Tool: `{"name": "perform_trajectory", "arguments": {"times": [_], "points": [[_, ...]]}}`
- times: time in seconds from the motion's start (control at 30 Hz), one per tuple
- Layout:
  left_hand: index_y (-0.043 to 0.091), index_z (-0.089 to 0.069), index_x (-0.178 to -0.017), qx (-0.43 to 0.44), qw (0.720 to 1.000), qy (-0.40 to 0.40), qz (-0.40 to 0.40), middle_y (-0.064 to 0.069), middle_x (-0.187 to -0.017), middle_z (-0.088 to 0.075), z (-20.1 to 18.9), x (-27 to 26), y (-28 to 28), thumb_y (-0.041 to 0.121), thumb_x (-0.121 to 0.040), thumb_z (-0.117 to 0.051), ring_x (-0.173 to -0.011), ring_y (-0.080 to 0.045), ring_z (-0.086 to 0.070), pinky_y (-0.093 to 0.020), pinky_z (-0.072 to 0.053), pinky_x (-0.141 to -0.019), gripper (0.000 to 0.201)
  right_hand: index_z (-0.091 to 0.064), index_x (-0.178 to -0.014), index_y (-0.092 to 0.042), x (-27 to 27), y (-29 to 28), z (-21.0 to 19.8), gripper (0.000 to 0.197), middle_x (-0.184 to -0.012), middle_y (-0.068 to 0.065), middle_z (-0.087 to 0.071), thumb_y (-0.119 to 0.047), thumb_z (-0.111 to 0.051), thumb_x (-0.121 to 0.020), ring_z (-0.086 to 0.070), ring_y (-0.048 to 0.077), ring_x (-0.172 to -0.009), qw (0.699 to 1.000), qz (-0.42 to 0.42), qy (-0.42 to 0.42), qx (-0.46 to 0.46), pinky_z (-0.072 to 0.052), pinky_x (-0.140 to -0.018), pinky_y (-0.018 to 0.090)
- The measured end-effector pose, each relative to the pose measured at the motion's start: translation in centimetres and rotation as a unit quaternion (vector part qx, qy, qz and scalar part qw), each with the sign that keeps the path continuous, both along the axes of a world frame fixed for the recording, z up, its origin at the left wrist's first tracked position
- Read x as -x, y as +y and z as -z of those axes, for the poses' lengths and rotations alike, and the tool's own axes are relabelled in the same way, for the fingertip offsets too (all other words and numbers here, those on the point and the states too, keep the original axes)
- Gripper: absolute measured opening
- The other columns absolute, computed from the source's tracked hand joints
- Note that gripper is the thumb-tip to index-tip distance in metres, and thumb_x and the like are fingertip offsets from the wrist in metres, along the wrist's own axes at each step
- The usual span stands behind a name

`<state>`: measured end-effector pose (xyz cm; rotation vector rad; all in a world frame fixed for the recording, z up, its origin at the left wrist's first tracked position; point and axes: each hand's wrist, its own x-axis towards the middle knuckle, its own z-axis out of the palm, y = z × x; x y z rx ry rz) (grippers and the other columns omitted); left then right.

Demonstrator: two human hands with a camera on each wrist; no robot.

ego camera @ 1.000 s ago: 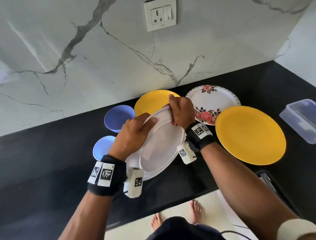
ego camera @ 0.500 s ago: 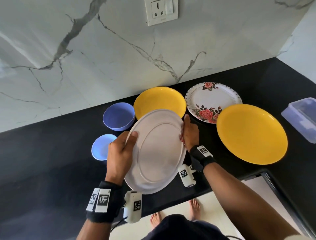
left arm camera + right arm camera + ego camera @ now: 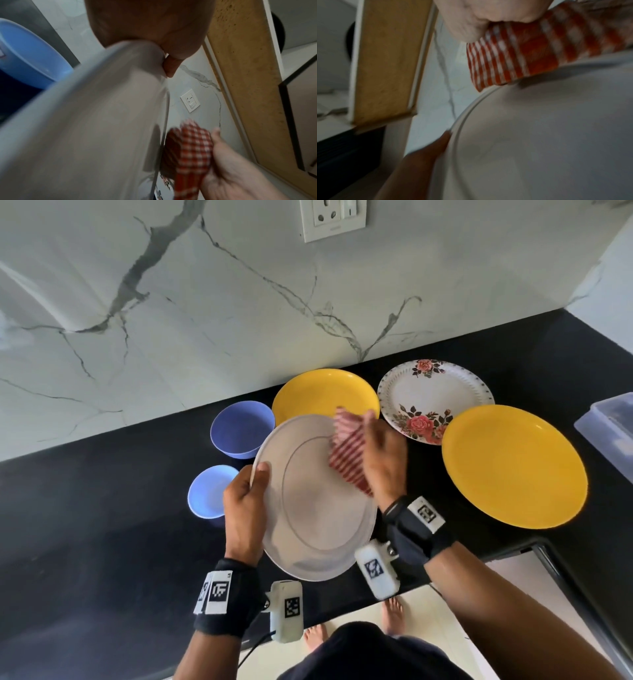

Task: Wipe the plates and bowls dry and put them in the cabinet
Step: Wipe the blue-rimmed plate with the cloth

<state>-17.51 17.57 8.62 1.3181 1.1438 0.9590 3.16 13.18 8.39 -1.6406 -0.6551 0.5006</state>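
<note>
The left hand (image 3: 244, 508) grips the white plate (image 3: 315, 508) at its left rim, thumb on the face and fingers curled behind, holding it raised and tilted above the bench (image 3: 102, 525). The right hand (image 3: 383, 453) clutches a red-and-white checked cloth (image 3: 349, 453) and presses it against the plate's upper right area; the hand and cloth are blurred. In the left wrist view the plate (image 3: 85, 121) fills the frame, with the cloth (image 3: 190, 148) bunched in the right hand (image 3: 228, 169) at its far edge. The right wrist view shows the cloth (image 3: 513, 54) folded under the curled fingers (image 3: 479, 17), touching the plate (image 3: 539, 135) near its rim.

On the bench behind the plate lie two blue bowls, one deeper (image 3: 241, 428) and one shallower (image 3: 209, 491), both to the left. A yellow plate (image 3: 322, 388) sits just behind the white one, partly covered by it. A floral plate (image 3: 435, 398) lies to its right, overlapped by a second, larger yellow plate (image 3: 513, 467). A clear plastic box (image 3: 609, 426) stands at the far right edge. A wall socket (image 3: 332, 217) is set in the marble backsplash (image 3: 171, 337).
</note>
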Motion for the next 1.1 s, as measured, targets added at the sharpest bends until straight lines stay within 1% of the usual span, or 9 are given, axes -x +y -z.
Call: {"name": "perform_trajectory", "arguments": {"times": [0.07,0.17,0.27,0.33,0.47,0.7,0.9,1.0,1.1], "points": [[0.017,-0.048,-0.068,0.009,1.0,-0.012,0.001,0.001,-0.069,-0.043,0.0,-0.5,0.1,0.031,-0.104,-0.056,-0.071,-0.019,-0.036,-0.036,-0.03,-0.064,0.039,-0.076,-0.093,-0.015,3.7,-0.9,-0.3,0.04,-0.082,-0.007,-0.073,-0.046,-0.051,-0.101,-0.065,-0.003,-0.068,0.99,-0.111,-0.079,-0.042,-0.051,-0.067,0.027],[0.012,-0.057,-0.075,0.037,0.999,-0.038,-0.001,-0.005,-0.075,-0.056,-0.1,-0.8,0.2,0.021,-0.107,-0.055,-0.076,-0.02,-0.047,-0.038,-0.041,-0.07,0.033,-0.072,-0.095,-0.012,6.8,-2.2,1.6,0.028,-0.1,-0.002,-0.068,-0.037,-0.063,-0.099,-0.061,0.012,-0.095,0.928,-0.22,-0.286,-0.097,-0.047,-0.09,0.037],[0.008,-0.059,-0.081,0.06,0.995,-0.073,-0.003,-0.013,-0.086,-0.06,0.2,-0.5,0.3,0.028,-0.099,-0.059,-0.085,-0.026,-0.052,-0.046,-0.044,-0.081,0.027,-0.061,-0.131,-0.016,6.1,-2.6,4.3,0.041,-0.148,0.0,-0.049,-0.042,-0.059,-0.1,-0.039,0.017,-0.142,0.892,-0.297,-0.335,-0.061,-0.027,-0.119,0.046],[0.003,-0.058,-0.085,0.061,0.995,-0.077,-0.009,-0.013,-0.086,-0.058,0.2,-0.7,0.0,0.029,-0.095,-0.059,-0.085,-0.026,-0.051,-0.047,-0.043,-0.081,0.028,-0.034,-0.157,-0.02,5.7,-2.5,5.6,0.058,-0.168,0.0,-0.02,-0.044,-0.044,-0.106,-0.011,0.02,-0.157,0.869,-0.34,-0.358,-0.019,-0.011,-0.125,0.054],[-0.001,-0.056,-0.092,0.068,0.994,-0.085,-0.019,-0.013,-0.086,-0.054,0.2,-1.0,-0.3,0.033,-0.1,-0.056,-0.082,-0.026,-0.047,-0.043,-0.042,-0.077,0.035,-0.007,-0.163,-0.024,4.8,-0.3,6.5,0.059,-0.171,0.001,-0.004,-0.043,-0.018,-0.108,0.002,0.02,-0.158,0.839,-0.327,-0.434,0.029,-0.008,-0.121,0.065],[0.008,-0.041,-0.076,0.047,0.997,-0.045,-0.049,-0.007,-0.073,-0.037,0.3,-1.2,-0.5,0.033,-0.111,-0.047,-0.07,-0.022,-0.034,-0.033,-0.033,-0.062,0.044,0.01,-0.158,-0.025,2.0,0.2,9.6,0.067,-0.169,-0.001,0.007,-0.062,-0.001,-0.102,0.012,0.016,-0.156,0.898,-0.246,-0.333,0.152,-0.004,-0.125,0.056],[-0.001,-0.051,-0.09,0.081,0.992,-0.086,-0.039,-0.009,-0.086,-0.051,0.2,-1.1,-0.5,0.044,-0.1,-0.054,-0.08,-0.026,-0.043,-0.041,-0.041,-0.074,0.046,0.009,-0.162,-0.028,5.8,-3.5,7.3,0.065,-0.169,0.0,0.017,-0.053,-0.012,-0.106,0.02,0.021,-0.155,0.842,-0.347,-0.392,0.131,0.002,-0.124,0.06],[-0.004,-0.055,-0.096,0.08,0.991,-0.106,-0.025,-0.011,-0.091,-0.052,0.2,-1.4,-0.5,0.04,-0.096,-0.056,-0.084,-0.027,-0.045,-0.044,-0.04,-0.079,0.043,0.002,-0.162,-0.025,5.6,-1.5,5.3,0.06,-0.171,0.004,0.006,-0.044,-0.017,-0.108,0.012,0.023,-0.157,0.823,-0.344,-0.447,0.072,-0.001,-0.122,0.064],[-0.008,-0.053,-0.095,0.065,0.992,-0.11,-0.023,-0.011,-0.09,-0.05,0.3,-1.7,-0.5,0.041,-0.098,-0.057,-0.082,-0.026,-0.044,-0.042,-0.04,-0.076,0.049,-0.001,-0.161,-0.026,4.4,1.4,4.2,0.056,-0.17,0.003,0.003,-0.037,-0.02,-0.109,0.012,0.016,-0.156,0.834,-0.303,-0.458,0.044,0.01,-0.124,0.053]]}}
